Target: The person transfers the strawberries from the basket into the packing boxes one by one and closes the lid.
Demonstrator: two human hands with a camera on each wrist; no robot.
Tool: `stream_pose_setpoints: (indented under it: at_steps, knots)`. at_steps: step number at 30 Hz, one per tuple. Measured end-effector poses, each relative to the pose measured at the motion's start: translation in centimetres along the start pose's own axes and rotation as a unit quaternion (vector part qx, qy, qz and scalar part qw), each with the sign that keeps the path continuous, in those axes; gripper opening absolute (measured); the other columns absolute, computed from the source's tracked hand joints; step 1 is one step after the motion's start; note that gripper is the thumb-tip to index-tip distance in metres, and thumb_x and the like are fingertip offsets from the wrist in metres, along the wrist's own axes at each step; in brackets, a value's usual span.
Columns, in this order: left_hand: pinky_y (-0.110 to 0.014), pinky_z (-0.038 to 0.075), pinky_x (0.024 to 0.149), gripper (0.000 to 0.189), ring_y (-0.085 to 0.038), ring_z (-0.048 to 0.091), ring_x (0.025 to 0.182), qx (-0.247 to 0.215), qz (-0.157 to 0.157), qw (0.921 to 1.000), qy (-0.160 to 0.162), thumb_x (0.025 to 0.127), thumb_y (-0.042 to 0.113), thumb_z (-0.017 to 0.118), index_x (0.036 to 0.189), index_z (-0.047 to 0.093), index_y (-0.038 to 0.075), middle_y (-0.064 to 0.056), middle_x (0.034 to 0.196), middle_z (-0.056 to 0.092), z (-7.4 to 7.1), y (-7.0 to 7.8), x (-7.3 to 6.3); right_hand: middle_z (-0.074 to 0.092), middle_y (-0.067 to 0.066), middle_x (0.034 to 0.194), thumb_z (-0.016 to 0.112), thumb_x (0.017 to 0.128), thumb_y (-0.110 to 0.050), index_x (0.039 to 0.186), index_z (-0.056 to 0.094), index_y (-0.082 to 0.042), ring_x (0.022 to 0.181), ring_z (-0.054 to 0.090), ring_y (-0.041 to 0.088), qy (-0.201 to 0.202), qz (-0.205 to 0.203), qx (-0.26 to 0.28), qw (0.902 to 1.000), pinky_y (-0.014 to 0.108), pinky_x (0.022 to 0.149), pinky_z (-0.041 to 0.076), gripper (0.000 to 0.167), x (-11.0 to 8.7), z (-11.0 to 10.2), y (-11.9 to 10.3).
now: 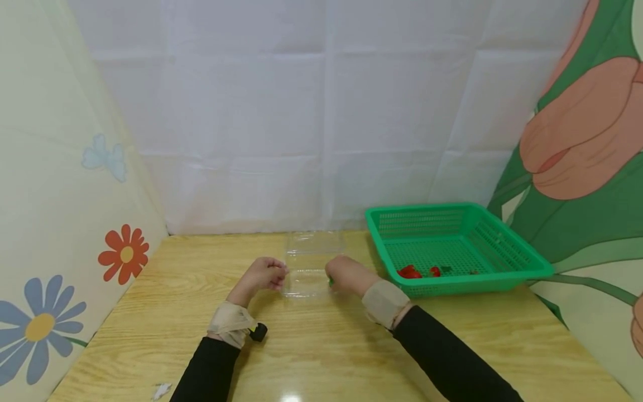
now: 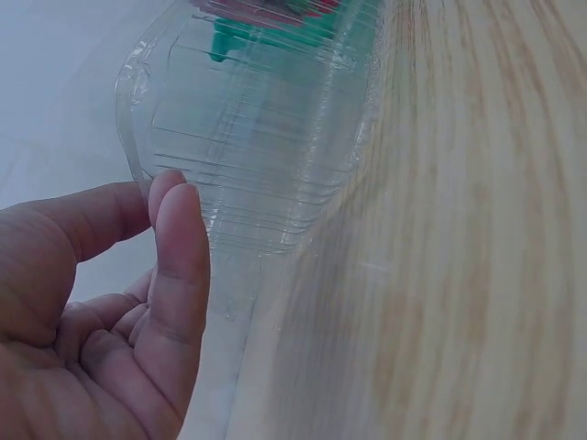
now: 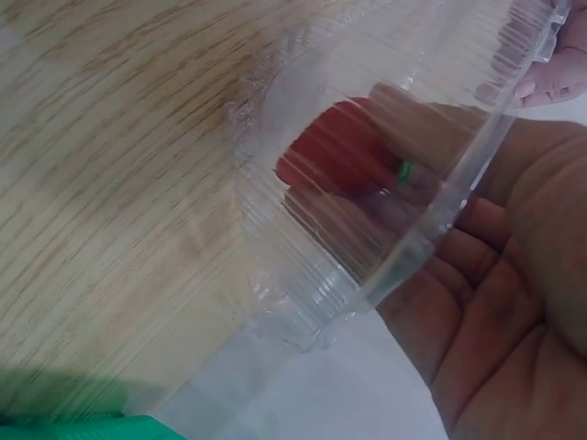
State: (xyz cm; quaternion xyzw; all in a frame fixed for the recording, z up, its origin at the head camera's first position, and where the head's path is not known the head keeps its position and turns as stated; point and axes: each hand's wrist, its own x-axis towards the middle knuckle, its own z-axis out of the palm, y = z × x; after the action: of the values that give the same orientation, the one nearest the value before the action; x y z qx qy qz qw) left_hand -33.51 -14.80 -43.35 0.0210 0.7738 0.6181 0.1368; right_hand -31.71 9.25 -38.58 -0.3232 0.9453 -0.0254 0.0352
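Observation:
A clear plastic box point(image 1: 305, 282) with its lid point(image 1: 315, 242) folded back lies on the table. At its left side my left hand point(image 1: 264, 273) pinches the rim between thumb and fingertips, as the left wrist view shows the hand point(image 2: 110, 293) against the clear wall point(image 2: 257, 137). My right hand point(image 1: 346, 273) reaches into the box from the right. In the right wrist view, its fingers hold a smooth red fruit point(image 3: 335, 147) with a bit of green beside it, seen through the plastic. The fruit's exact kind is unclear.
A green plastic basket point(image 1: 454, 285) stands at the right, with red fruits point(image 1: 410, 272) near its front left corner. White cloth point(image 1: 246, 111) hangs behind the wooden table point(image 1: 311, 352). A white scrap point(image 1: 161, 390) lies at the front left.

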Motion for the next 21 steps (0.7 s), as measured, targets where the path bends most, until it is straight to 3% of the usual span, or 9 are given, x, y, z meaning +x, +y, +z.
stream_pose_setpoints:
  at_steps: [6, 14, 21]
  knots:
    - [-0.024, 0.057, 0.057, 0.016, -0.012, 0.06, 0.061, -0.001, 0.002, 1.0, -0.005, 0.098, 0.002, 0.059, 0.109, 0.059, -0.009, -0.006, 0.076, 0.06, -0.14, -0.12, 0.22, 0.054, 0.001, 0.061, 0.078, 0.082, 0.002, 0.06, 0.05, -0.009, 0.06, 0.042, 0.015, -0.029, 0.019, 0.003, 0.9994, 0.035, 0.061, 0.045, 0.038, 0.38, 0.03, -0.28]
    - [-0.024, 0.057, 0.057, 0.018, -0.012, 0.06, 0.061, 0.005, 0.004, 1.0, -0.003, 0.098, 0.002, 0.06, 0.111, 0.059, -0.011, -0.008, 0.078, 0.062, -0.04, 0.0, 0.02, 0.048, -0.003, 0.062, 0.076, 0.08, 0.005, 0.06, 0.05, -0.011, 0.061, 0.039, 0.014, -0.044, 0.016, -0.002, 0.9989, 0.032, 0.06, 0.042, 0.037, 0.61, 0.1, -0.31]
    - [-0.023, 0.057, 0.056, 0.021, -0.011, 0.06, 0.059, 0.002, 0.006, 1.0, -0.006, 0.098, 0.003, 0.061, 0.113, 0.058, -0.012, -0.007, 0.075, 0.061, 0.02, -0.03, 0.16, 0.027, -0.006, 0.057, 0.068, 0.083, 0.004, 0.055, 0.033, -0.016, 0.057, 0.025, 0.014, -0.041, 0.003, -0.007, 0.9991, 0.029, 0.054, 0.025, 0.049, 0.45, -0.14, -0.54]
